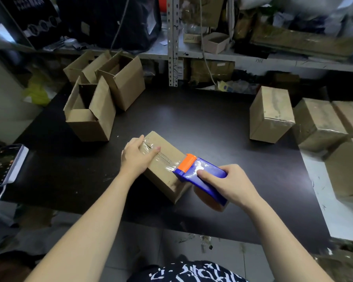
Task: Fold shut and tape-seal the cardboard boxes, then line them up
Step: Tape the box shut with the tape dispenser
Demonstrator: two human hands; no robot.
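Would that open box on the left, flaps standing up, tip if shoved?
It probably slides rather than tips: the open box sits flat on the smooth dark table. Its tall flaps look thin and would likely bend. Weight unclear: its inside is dark.

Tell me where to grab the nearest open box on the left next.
On the open box, likely the tall right flap, pinched from above with the left hand: it stands upright with its top edge free.

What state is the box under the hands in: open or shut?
Shut: on the box, top flaps lie flat, clear tape from the tape dispenser along their seam.
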